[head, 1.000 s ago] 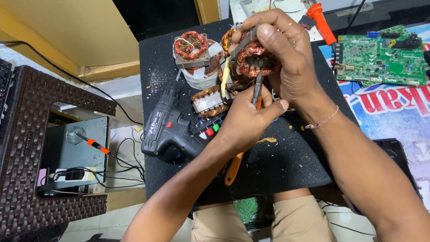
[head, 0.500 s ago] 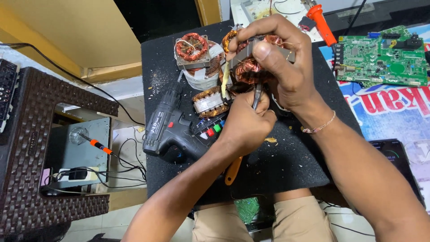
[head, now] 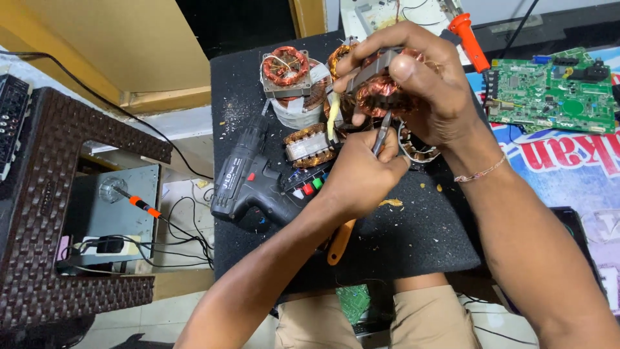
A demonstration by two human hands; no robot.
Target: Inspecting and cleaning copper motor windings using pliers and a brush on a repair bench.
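My right hand [head: 420, 84] grips a motor stator with copper windings [head: 381, 87], held up over the black work mat [head: 400, 239]. My left hand [head: 358, 171] is closed around a thin metal tool [head: 381, 136] whose tip points up into the underside of the stator. A yellowish sleeve or wire [head: 332, 119] hangs from the stator beside my left fingers. Part of the stator is hidden under my right fingers.
On the mat lie a black cordless drill [head: 248, 181], two more copper-wound stators [head: 287, 68] [head: 310, 145], and an orange-handled tool [head: 339, 242]. A green circuit board [head: 552, 90] and an orange-handled screwdriver [head: 468, 39] lie to the right. A brown woven stool [head: 39, 194] stands on the left.
My hands with the stator and the tool have shifted slightly, staying pressed together. The stator is turned a little in my right hand.
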